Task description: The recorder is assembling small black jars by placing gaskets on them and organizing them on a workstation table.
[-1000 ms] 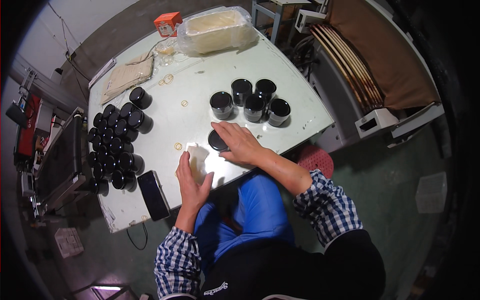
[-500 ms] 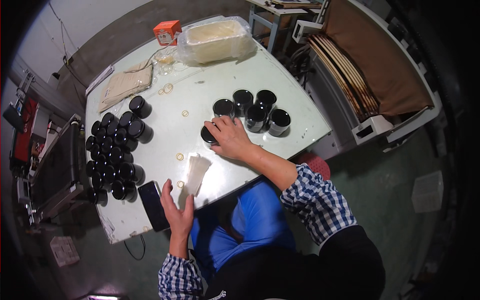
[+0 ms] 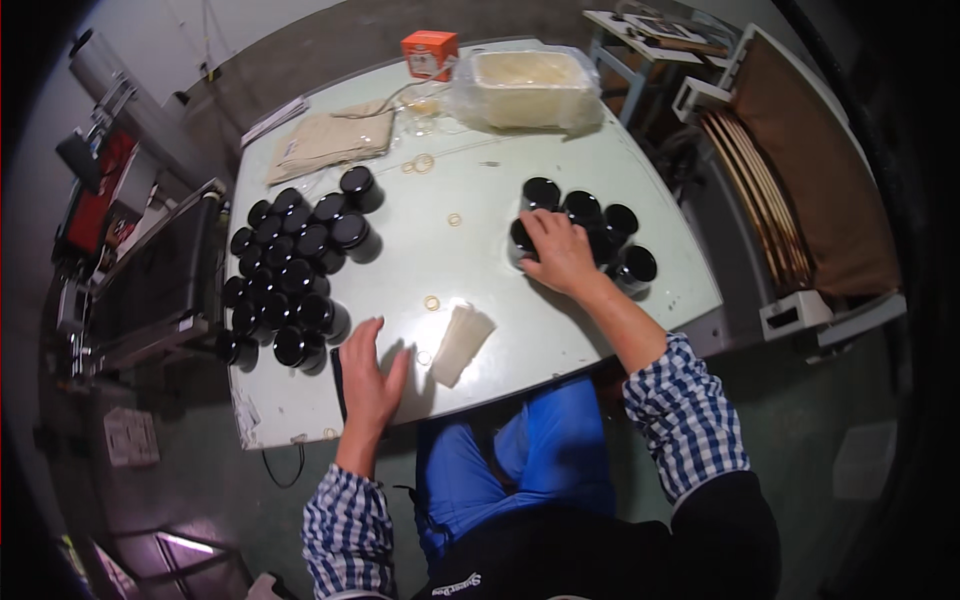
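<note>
My right hand (image 3: 563,255) curls over a dark jar (image 3: 520,240) with a glossy black lid, its fingers round the lid's edge. This jar stands at the near left of a group of similar jars (image 3: 581,207) on the right side of the table. My left hand (image 3: 372,388) holds nothing, fingers spread, low over the near edge of the table. It covers most of a black phone (image 3: 337,385). Between my hands lies a small stack of pale translucent strips (image 3: 463,346). A larger cluster of black-lidded jars (image 3: 296,275) fills the left side.
Several thin tan rings (image 3: 455,219) are scattered over the white table (image 3: 480,270). Toward the back are folded beige cloth (image 3: 335,140), an orange box (image 3: 430,55) and a plastic-wrapped tub (image 3: 530,85). A machine with a brown cover (image 3: 835,190) stands to the right.
The view has swung, so the table sits further right. My right hand and its jar have come a little closer to the right group. My left hand has shifted away from the strips, over the phone.
</note>
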{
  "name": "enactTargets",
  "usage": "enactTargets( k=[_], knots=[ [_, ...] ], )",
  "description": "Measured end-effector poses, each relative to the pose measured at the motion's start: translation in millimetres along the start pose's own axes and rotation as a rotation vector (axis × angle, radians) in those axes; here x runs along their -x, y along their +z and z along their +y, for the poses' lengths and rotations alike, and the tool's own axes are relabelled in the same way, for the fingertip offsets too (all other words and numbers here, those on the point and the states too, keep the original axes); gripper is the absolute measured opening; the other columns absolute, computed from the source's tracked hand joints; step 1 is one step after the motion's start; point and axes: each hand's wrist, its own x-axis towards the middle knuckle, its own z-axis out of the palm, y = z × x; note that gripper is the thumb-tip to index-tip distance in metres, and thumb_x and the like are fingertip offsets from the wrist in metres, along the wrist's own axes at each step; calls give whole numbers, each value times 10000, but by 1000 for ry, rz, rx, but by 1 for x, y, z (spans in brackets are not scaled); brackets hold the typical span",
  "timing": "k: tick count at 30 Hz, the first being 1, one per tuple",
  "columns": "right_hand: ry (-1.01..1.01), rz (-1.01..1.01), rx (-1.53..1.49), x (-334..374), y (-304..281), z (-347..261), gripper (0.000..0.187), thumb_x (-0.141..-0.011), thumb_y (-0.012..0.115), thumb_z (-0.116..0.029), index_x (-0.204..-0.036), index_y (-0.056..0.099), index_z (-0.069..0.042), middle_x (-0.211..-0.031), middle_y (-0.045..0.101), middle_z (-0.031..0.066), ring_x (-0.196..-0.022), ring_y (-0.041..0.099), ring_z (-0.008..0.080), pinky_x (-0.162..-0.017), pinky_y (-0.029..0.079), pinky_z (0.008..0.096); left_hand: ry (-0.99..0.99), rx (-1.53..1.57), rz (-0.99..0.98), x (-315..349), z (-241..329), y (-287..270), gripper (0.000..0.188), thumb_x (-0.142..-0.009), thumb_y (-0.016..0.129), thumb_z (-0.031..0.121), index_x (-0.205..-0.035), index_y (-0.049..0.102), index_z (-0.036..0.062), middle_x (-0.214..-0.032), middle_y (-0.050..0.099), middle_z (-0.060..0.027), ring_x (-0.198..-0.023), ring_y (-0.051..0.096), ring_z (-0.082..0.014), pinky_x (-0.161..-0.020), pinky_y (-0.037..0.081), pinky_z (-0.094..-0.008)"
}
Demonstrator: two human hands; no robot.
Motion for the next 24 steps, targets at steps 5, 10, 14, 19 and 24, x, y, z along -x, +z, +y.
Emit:
enactTargets(
  k=[5,10,14,19,24],
  knots=[
    [94,-102,53,-26,-2,-4,746,-696,751,-238,-1351,413,-122,-1324,444,128,-1219,442,303,-935,401,575,16,-298,62,-65,-55,-18,526,-792,711,194,-1251,516,26,-1255,535,-175,-1147,485,-365,-941,436,-442],
    [132,-104,84,-19,-19,-21,801,-697,796,-246,-1376,387,-131,-1414,371,143,-1302,375,314,-973,369,624,-37,-557,-102,-116,-81,17,659,-761,738,264,-1317,468,35,-1366,469,-159,-1260,424,-357,-958,450,-461],
    [76,-70,57,12,-26,-28,786,-715,787,-241,-1387,392,-142,-1449,343,129,-1313,363,324,-999,341,597,-106,-494,-66,-120,-77,40,666,-757,735,256,-1322,464,29,-1384,457,-163,-1277,410,-352,-960,445,-474],
    [-179,-93,-204,69,-4,-47,646,-749,740,-243,-1317,475,-84,-1377,421,152,-1266,408,329,-1004,355,509,107,-345,-136,-112,-50,56,654,-748,728,217,-1318,473,22,-1401,447,-176,-1271,423,-361,-960,453,-462],
    [-171,-165,-372,81,18,-83,592,-764,722,-230,-1290,498,-76,-1328,463,144,-1201,458,321,-954,417,447,207,-187,-177,-114,-16,72,547,-786,691,160,-1289,511,38,-1380,466,-185,-1243,455,-361,-955,460,-427]
  ],
)
